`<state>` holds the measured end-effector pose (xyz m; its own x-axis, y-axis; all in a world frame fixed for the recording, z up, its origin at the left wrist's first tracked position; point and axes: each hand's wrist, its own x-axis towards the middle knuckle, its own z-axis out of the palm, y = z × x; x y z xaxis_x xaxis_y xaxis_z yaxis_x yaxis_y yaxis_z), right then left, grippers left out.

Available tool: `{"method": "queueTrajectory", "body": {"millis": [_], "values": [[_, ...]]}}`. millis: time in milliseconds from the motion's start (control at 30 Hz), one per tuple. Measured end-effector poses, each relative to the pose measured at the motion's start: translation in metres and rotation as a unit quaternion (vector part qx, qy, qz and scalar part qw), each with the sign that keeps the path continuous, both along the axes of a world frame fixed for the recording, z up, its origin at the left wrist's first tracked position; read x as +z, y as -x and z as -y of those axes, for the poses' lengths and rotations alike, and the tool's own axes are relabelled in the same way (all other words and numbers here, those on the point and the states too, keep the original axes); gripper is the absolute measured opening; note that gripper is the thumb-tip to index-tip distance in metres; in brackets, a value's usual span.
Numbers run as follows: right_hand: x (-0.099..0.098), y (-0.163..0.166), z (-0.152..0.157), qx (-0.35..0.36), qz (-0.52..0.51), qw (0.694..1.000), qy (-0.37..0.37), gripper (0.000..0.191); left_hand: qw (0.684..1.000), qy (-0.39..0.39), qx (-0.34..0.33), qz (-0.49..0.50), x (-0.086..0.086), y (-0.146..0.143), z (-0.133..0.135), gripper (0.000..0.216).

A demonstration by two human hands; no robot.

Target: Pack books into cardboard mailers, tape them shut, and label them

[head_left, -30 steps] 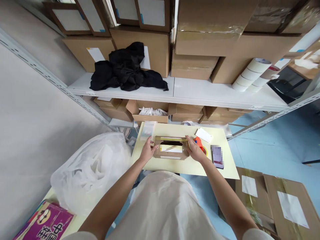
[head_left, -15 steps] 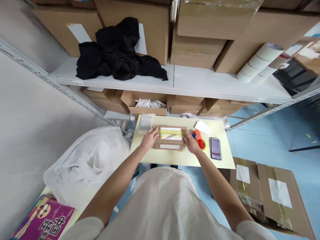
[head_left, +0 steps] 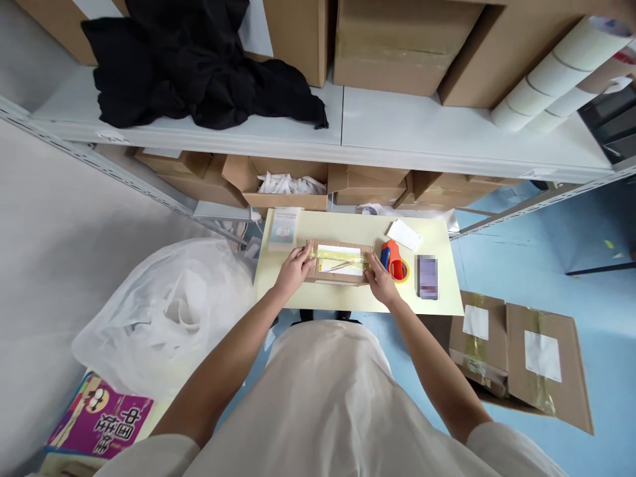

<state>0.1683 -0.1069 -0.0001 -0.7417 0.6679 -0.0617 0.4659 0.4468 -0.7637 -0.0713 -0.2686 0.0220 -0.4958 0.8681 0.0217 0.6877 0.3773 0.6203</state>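
A small brown cardboard box (head_left: 339, 265) with a white label and a strip of clear tape across its top lies on a pale yellow table (head_left: 358, 298). My left hand (head_left: 295, 267) grips its left end, fingers curled over the edge. My right hand (head_left: 379, 283) holds the right end the same way. An orange tape dispenser (head_left: 395, 260) stands just right of my right hand. A phone (head_left: 427, 277) lies farther right, and a white card (head_left: 403, 234) sits behind the dispenser. A small packet (head_left: 281, 228) rests at the table's far left corner.
White shelving (head_left: 422, 142) behind the table carries cardboard boxes, black cloth (head_left: 199, 73) and tape rolls (head_left: 551, 73). Open boxes sit under the shelf. A full white plastic bag (head_left: 163, 311) is on the left, a purple box (head_left: 99, 424) beside it, taped cartons (head_left: 517, 358) on the blue floor at right.
The box's flaps have been folded shut and it now lies flat with the taped label side up. Both hands stay on its ends. The camera has tilted downward.
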Motion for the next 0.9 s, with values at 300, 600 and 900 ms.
{"method": "queueTrajectory", "body": {"millis": [300,600,900], "values": [[0.006,-0.012,0.012,-0.017,0.015,1.000,-0.013,0.054,1.000,-0.004,-0.007,0.019,-0.003,-0.017,0.026,0.047],[0.001,0.013,-0.011,-0.048,0.024,0.998,-0.037,0.053,0.999,-0.025,-0.034,0.011,-0.014,0.019,-0.017,0.048],[0.002,0.016,0.014,-0.033,0.051,0.996,-0.070,0.054,0.999,-0.014,-0.019,0.038,-0.041,0.007,0.035,0.047]]}}
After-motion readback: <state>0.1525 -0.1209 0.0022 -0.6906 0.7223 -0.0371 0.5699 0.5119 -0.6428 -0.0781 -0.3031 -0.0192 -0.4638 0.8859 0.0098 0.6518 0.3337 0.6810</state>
